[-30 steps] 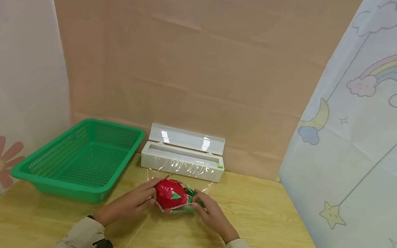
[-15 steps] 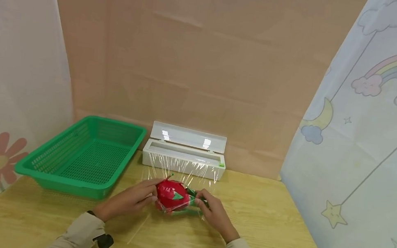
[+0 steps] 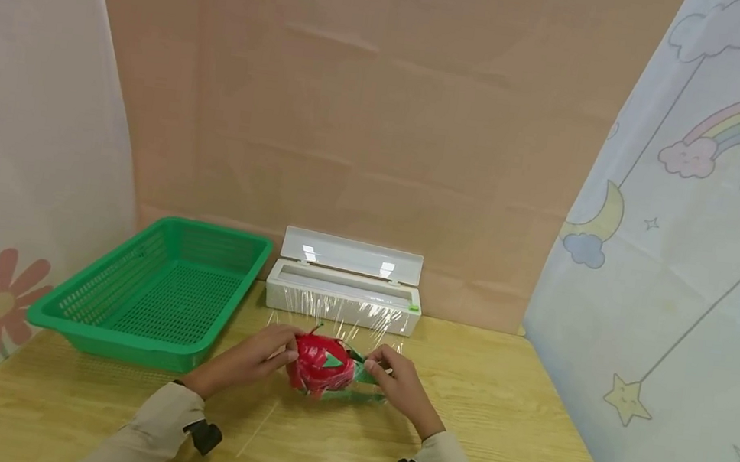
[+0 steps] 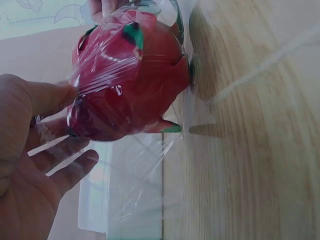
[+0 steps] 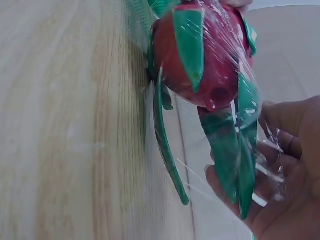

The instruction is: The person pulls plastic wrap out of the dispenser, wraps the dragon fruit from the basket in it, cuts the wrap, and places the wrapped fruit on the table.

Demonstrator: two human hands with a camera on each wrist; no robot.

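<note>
Dragon fruit (image 3: 320,364), lower centre of frame, now lifted slightly off the table (image 3: 525,435); film (image 3: 338,318) stretches tauter from dispenser (image 3: 341,297). Left hand (image 3: 257,360) and right hand (image 3: 396,384) pinch film around it: wrapping under way

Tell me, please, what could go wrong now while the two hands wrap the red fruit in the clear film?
1. The cling film appears still joined to the white dispenser; pulling the dragon fruit may drag the box or tear the film unevenly.
2. The fruit's thin green leaves stick out and could poke through the film.
3. Film clings to the left hand and right hand, so it may bunch up.
</note>
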